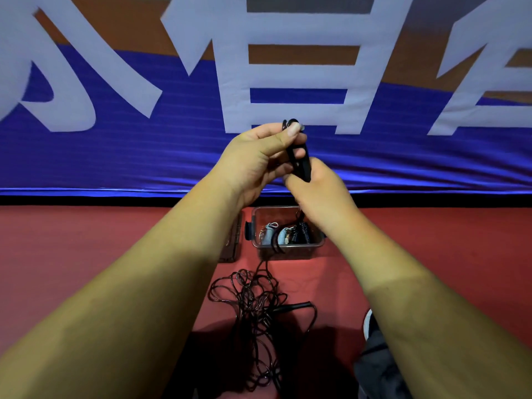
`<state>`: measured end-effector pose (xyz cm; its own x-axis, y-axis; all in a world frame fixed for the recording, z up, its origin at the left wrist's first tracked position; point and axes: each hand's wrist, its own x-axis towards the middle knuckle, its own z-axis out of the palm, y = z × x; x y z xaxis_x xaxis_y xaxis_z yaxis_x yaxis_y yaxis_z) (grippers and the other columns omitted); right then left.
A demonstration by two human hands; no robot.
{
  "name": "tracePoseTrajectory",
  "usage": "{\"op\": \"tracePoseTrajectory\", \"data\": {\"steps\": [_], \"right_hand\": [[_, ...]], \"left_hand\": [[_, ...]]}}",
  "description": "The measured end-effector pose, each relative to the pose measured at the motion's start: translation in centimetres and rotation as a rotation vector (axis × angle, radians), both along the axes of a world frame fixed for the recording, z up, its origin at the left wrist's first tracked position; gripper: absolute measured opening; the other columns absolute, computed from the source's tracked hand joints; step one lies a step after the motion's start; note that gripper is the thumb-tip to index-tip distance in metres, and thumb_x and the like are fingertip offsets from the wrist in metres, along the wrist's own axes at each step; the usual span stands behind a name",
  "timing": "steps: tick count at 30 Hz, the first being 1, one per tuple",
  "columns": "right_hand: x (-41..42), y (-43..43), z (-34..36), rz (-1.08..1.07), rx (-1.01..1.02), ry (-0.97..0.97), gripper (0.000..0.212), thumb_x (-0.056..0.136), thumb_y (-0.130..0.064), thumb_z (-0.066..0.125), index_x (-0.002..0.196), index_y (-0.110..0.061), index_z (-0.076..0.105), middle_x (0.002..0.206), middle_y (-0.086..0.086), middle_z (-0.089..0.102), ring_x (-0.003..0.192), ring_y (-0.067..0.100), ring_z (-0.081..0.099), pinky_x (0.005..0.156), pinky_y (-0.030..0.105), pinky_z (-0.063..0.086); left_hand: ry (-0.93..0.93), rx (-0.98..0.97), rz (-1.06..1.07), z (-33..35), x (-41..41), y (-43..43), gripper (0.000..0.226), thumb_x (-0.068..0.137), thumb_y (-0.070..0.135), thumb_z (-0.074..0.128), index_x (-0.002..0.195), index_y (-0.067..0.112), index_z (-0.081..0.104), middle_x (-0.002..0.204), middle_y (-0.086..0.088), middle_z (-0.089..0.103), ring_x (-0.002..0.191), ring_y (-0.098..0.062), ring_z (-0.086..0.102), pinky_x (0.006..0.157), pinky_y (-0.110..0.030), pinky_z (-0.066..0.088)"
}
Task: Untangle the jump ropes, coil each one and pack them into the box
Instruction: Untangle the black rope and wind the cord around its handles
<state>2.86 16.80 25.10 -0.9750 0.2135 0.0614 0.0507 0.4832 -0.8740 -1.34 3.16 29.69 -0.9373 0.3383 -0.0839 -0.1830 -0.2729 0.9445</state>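
Left hand and right hand hold a rope above the box.
We pinch its top with the left; the right curls round it lower. Coils hang into the box; a tangle lies on the floor at its near wall.

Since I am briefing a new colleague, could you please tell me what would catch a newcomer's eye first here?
The left hand and right hand, raised at centre, grip slim black jump rope handles before a huge blue banner with white characters. Below, a tangle of thin black rope sprawls on the red floor, just nearer than the clear plastic box holding coiled ropes.
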Motion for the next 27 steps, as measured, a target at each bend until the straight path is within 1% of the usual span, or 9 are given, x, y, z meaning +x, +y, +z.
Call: {"op": "tracePoseTrajectory", "data": {"steps": [2,5,10,13,15,19,21,24,27], "right_hand": [[-0.1,0.0,-0.1,-0.001,-0.055,0.006,0.018,0.091,-0.039,0.074,0.096,-0.028,0.061,0.079,-0.008,0.065,0.068,0.014,0.06,0.061,0.031,0.045],[0.2,-0.1,0.3,0.052,-0.032,-0.01,0.027,0.089,-0.041,0.081,0.104,-0.029,0.063,0.08,-0.012,0.062,0.069,0.004,0.057,0.055,0.016,0.041],[0.2,-0.2,0.1,0.063,-0.021,-0.013,0.03,0.089,-0.042,0.081,0.108,-0.028,0.064,0.089,-0.01,0.066,0.079,0.01,0.061,0.063,0.027,0.044],[0.2,0.0,0.3,0.068,-0.031,-0.027,0.032,0.088,-0.046,0.082,0.111,-0.031,0.066,0.104,-0.011,0.074,0.094,0.008,0.069,0.076,0.03,0.051],[0.2,0.3,0.6,0.103,-0.046,-0.025,0.034,0.086,-0.049,0.083,0.112,-0.033,0.068,0.105,-0.012,0.075,0.096,0.007,0.069,0.077,0.031,0.051],[0.2,0.9,0.5,0.179,-0.055,-0.044,0.033,0.086,-0.053,0.082,0.109,-0.034,0.067,0.081,-0.019,0.067,0.077,0.003,0.063,0.07,0.029,0.043],[0.1,1.1,0.3,0.179,-0.038,-0.044,0.029,0.088,-0.053,0.081,0.101,-0.032,0.064,0.076,-0.017,0.064,0.073,0.004,0.06,0.069,0.03,0.043],[0.0,1.0,0.0,0.153,-0.001,-0.046,0.033,0.089,-0.057,0.077,0.098,-0.028,0.062,0.073,-0.012,0.062,0.069,0.011,0.06,0.068,0.039,0.05],[-0.1,1.0,-0.2,0.139,-0.075,-0.044,0.041,0.084,-0.063,0.073,0.099,-0.027,0.062,0.063,-0.012,0.056,0.061,0.013,0.056,0.068,0.05,0.055]], "left_hand": [[-0.007,0.009,0.01,0.0,0.1,-0.1,0.038,0.096,0.023,0.075,0.128,0.003,0.069,0.106,-0.006,0.077,0.087,-0.018,0.073,0.073,-0.026,0.058],[-0.014,0.026,0.019,0.1,0.2,-0.1,0.033,0.096,0.021,0.075,0.124,0.004,0.07,0.104,-0.006,0.076,0.084,-0.017,0.072,0.068,-0.025,0.057],[-0.01,0.007,0.018,-0.1,0.0,-0.1,0.026,0.094,0.022,0.076,0.117,0.009,0.072,0.103,-0.005,0.077,0.084,-0.016,0.071,0.072,-0.027,0.058],[0.003,-0.009,0.012,0.0,0.0,-0.2,0.032,0.095,0.023,0.076,0.121,0.007,0.071,0.105,-0.005,0.077,0.085,-0.017,0.071,0.075,-0.029,0.058],[0.023,-0.04,0.004,0.2,0.0,-0.4,0.037,0.095,0.025,0.076,0.125,0.005,0.07,0.107,-0.004,0.078,0.086,-0.016,0.07,0.081,-0.031,0.059],[0.041,-0.061,-0.02,0.4,-0.4,-1.0,0.04,0.094,0.026,0.077,0.125,0.002,0.069,0.105,-0.005,0.077,0.088,-0.018,0.071,0.087,-0.032,0.06],[0.041,-0.048,-0.032,0.3,-0.5,-1.1,0.035,0.094,0.024,0.077,0.121,0.002,0.069,0.102,-0.008,0.075,0.088,-0.02,0.071,0.083,-0.031,0.06],[0.063,-0.056,-0.044,0.2,-0.5,-1.0,0.026,0.094,0.02,0.077,0.113,0.006,0.067,0.099,-0.012,0.073,0.089,-0.023,0.072,0.075,-0.027,0.059],[0.05,-0.032,0.017,-0.3,-0.9,-0.9,0.032,0.095,0.032,0.077,0.109,0.007,0.062,0.097,-0.016,0.066,0.086,-0.023,0.069,0.079,-0.027,0.059]]}}
